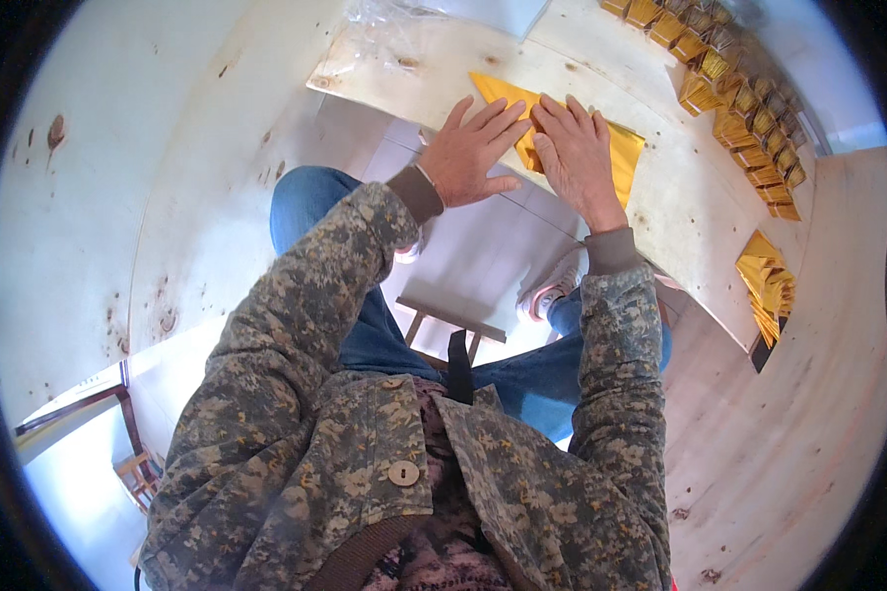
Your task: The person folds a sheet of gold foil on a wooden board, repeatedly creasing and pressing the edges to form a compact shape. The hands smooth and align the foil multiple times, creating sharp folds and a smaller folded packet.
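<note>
A gold-yellow sheet of paper (625, 165), partly folded with a pointed corner at its far left, lies near the front edge of the pale wooden table (680, 212). My right hand (574, 158) rests flat over the middle of it, fingers stretched forward, hiding part of the folds. Just left of it, my left hand (473, 153) has its fingers spread; their tips reach the paper's left part, and the thumb points toward the right hand. Neither hand grips anything that I can see.
Rows of folded gold paper pieces (744, 118) stand along the table's far right. A fanned stack of gold paper (765, 281) lies by the right edge. Crumpled clear plastic (384, 39) is at the far left. Below are my knees and a wooden stool bar (451, 320).
</note>
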The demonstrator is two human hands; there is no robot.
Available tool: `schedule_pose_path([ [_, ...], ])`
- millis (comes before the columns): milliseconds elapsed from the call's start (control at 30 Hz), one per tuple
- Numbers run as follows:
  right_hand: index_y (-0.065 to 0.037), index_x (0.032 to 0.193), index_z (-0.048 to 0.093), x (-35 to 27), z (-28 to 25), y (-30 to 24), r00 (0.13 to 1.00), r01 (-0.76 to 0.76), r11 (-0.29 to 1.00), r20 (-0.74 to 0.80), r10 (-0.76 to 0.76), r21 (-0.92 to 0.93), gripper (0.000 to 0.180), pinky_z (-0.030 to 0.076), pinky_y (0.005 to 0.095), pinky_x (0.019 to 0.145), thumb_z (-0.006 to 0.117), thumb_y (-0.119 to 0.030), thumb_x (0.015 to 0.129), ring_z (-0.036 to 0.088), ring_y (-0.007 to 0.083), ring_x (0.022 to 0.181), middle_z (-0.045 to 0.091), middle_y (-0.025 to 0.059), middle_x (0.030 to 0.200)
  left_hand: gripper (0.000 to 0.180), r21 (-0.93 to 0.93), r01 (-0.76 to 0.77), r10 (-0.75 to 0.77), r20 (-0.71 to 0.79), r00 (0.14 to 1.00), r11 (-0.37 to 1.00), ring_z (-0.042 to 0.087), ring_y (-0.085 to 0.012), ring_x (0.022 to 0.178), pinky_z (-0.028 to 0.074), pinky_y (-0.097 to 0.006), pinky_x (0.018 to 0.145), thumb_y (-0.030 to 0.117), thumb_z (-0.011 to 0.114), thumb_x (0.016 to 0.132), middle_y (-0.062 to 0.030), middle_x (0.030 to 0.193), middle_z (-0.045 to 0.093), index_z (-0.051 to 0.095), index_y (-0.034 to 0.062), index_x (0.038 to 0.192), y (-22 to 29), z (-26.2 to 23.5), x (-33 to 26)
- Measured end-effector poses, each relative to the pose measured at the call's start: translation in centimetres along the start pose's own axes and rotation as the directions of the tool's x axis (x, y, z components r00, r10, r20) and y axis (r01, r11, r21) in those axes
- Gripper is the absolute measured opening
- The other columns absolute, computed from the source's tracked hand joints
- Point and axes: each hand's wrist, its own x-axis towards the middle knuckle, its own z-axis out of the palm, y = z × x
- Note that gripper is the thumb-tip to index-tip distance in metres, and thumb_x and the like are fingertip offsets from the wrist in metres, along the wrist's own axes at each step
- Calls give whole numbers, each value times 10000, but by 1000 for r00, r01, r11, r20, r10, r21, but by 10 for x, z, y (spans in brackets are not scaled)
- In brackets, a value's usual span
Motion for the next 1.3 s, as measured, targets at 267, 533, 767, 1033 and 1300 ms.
schedule_pose_path([
  [267, -85, 1153, 680, -3, -16, -8, 994, -42, 999, -104, 42, -2, 297, 365, 451, 1027, 569, -205, 904, 534, 308, 1180, 633, 66, 1258, 390, -771, 554, -808, 88, 582, 315, 624, -164, 826, 533, -335, 736, 381, 682, 917, -70, 995, 641, 616, 33, 1080, 69, 14, -17],
  [533, -73, 1051, 716, -18, -28, -18, 996, -36, 999, -81, 39, 40, 246, 392, 442, 966, 580, -200, 891, 568, 293, 1072, 665, 66, 1145, 381, -715, 585, -723, 626, 293, -383, 605, -96, 767, 497, -262, 646, 473, 639, 940, -3, 943, 643, 633, 100, 1016, 84, 22, 5],
  [767, -48, 1075, 715, -22, -39, -10, 999, -31, 992, -34, 36, 125, 274, 409, 455, 973, 614, -218, 886, 600, 312, 1041, 689, 136, 1101, 225, -802, 572, -809, 447, 383, -171, 583, -59, 698, 469, -226, 615, 332, 681, 941, 37, 803, 637, 662, 116, 882, 58, 29, -10],
  [1033, 59, 1264, 562, -14, -30, 11, 843, -294, 180, 166, 512, 939, 498, 524, 333, 902, 739, -225, 895, 656, 210, 1049, 693, 150, 1104, 177, -880, 462, -380, 392, 837, 109, 489, -43, 670, 407, -212, 604, 230, 689, 944, 62, 770, 588, 674, 73, 864, 0, -11, -1],
  [1300, 54, 1166, 541, -23, -51, 3, 671, -471, 133, 257, 696, 872, 342, 579, 281, 665, 703, -51, 884, 683, 176, 767, 684, 129, 1031, 223, -657, 458, -117, 494, 861, 598, 506, -56, 633, 422, -245, 563, 254, 703, 931, 47, 709, 577, 676, 41, 871, -46, -21, 84],
])
